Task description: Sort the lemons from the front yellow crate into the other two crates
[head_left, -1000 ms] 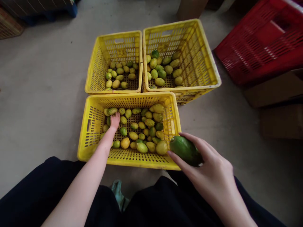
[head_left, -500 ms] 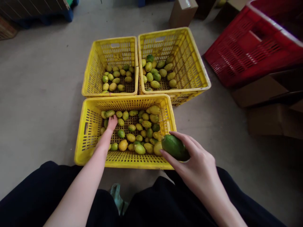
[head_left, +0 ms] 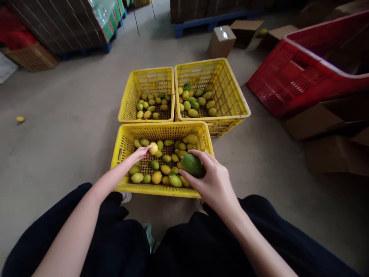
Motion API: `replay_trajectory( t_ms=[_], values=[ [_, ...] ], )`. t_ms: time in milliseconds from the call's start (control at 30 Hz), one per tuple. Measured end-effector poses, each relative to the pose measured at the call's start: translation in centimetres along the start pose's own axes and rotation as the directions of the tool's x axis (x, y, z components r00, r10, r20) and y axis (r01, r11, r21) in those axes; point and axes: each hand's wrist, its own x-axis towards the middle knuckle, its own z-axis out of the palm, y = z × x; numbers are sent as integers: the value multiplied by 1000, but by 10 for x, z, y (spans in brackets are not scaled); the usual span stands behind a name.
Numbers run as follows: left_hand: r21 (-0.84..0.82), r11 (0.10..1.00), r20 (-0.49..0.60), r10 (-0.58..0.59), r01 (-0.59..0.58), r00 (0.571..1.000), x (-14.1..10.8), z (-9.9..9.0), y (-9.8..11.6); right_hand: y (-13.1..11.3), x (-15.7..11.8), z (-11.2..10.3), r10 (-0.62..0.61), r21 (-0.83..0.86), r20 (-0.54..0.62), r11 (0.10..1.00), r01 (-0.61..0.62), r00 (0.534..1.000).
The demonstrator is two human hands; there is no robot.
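Observation:
My left hand (head_left: 142, 152) is closed on a pale yellow lemon (head_left: 153, 148), held up over the left half of the front yellow crate (head_left: 115, 169). Over that crate's right side, my right hand (head_left: 215, 177) grips a large dark green lemon (head_left: 192, 165) between thumb and fingers. Yellow and green lemons lie in one loose layer on the slatted crate floor below, among them an orange-yellow lemon (head_left: 156, 177) near the front wall. My right hand and the green lemon hide some of the fruit on the right.
Behind stand two more yellow crates, a left one (head_left: 123, 100) and a right one (head_left: 239, 92), both with lemons low inside. A red crate (head_left: 288, 73) and cardboard boxes (head_left: 331, 154) are at right. One lemon (head_left: 20, 119) lies on the floor at left.
My left hand has lifted a yellow lemon from the crate's left side and moved right. My right hand still holds the green lemon, now further over the crate. The view has tilted up.

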Motion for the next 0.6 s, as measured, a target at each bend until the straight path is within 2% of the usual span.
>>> replay_trajectory(
  t_ms=[67,133,233,300,367,433,500,600],
  values=[
    [-68,994,61,-80,84,995,-20,1,38,-8,0,10,0,70,24,998,-2,1000],
    [-150,983,126,-83,102,989,-44,4,81,-15,0,22,18,156,37,987,-24,999],
    [-295,955,218,91,-24,972,-87,11,140,-26,4,35,82,357,-1,931,-76,997],
    [-351,927,225,220,-132,949,-115,16,164,-36,7,35,116,484,-37,871,-84,993],
    [-415,888,186,297,-200,937,-139,20,176,-46,10,27,116,550,-74,833,-56,990],
    [-498,842,128,311,-210,942,-154,19,179,-55,12,15,97,586,-92,810,-25,991],
    [-550,812,90,290,-195,953,-161,15,177,-62,12,3,85,628,-69,778,-23,994],
    [-533,822,73,280,-200,957,-159,4,173,-67,15,-4,54,682,-26,731,-21,998]
  ],
)
